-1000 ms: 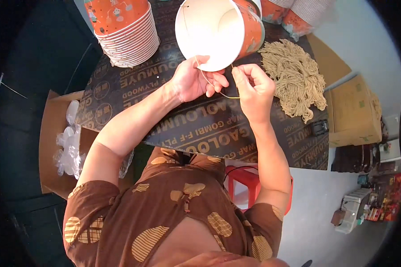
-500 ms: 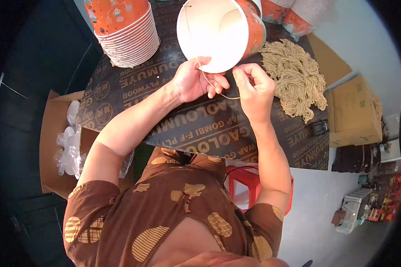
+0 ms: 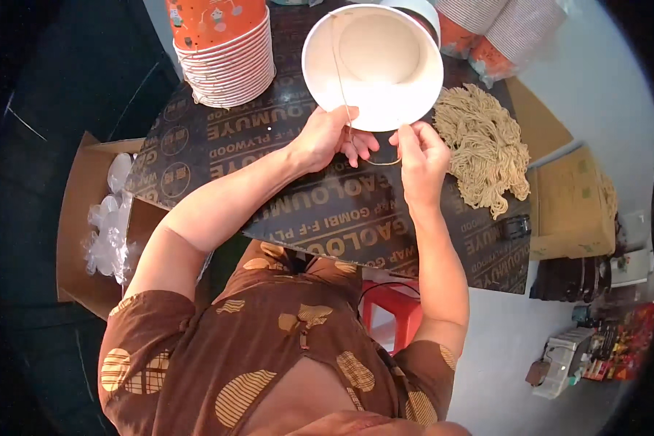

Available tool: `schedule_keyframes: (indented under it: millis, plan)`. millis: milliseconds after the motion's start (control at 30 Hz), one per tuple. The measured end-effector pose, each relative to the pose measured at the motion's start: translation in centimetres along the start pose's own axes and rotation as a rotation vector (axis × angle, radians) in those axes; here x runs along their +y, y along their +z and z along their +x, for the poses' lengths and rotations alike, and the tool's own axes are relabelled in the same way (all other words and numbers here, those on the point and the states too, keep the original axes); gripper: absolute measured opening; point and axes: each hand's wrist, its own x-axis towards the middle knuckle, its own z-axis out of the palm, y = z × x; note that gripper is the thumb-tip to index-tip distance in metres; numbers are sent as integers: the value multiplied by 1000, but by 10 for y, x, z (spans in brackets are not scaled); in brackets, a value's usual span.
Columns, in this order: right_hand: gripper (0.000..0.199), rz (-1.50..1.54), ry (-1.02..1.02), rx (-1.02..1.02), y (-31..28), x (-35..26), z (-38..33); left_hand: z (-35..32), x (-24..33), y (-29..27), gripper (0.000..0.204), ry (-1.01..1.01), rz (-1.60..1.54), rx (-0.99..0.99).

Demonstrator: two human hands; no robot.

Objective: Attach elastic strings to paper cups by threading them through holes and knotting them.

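A large round paper tub (image 3: 414, 91), white inside, lies tilted with its mouth toward me at the table's far side. My left hand (image 3: 332, 138) grips its near rim, thumb over the edge and fingers beneath. A thin beige cord (image 3: 335, 58) runs from the tub's far rim across the mouth, under my left thumb and on to my right hand (image 3: 423, 156). There my right thumb and fingers pinch the cord close to the rim; its very end is hidden. To the right of that hand lies a heap of similar beige cords (image 3: 483, 145).
A tall stack of orange paper tubs (image 3: 229, 65) stands at the far left of the dark plywood table (image 3: 320, 218). More stacked tubs (image 3: 519, 36) are at the far right. A carton (image 3: 87, 225) with clear plastic pieces, another carton (image 3: 570, 203) and a red stool (image 3: 392, 305) surround the table.
The tub's mouth has turned to face me more, showing its round bottom. Both hands sit slightly lower in the picture, still on the rim and the cord.
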Motion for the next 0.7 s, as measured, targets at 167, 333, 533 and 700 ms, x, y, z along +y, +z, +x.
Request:
schedule_keyframes:
  millis: [167,333,533,700]
  plan:
    - [26,-20,55,71,2,10,5,1,1,2,35,-53,54,54]
    - [31,-92,134,138,1,22,10,4,-6,-8,47,-364,-61,-158]
    - [30,-99,236,145,-5,31,15,-4,-6,1,36,-384,-129,-227]
    - [30,54,285,150,-2,27,15,-7,-2,5,30,-355,-194,-280]
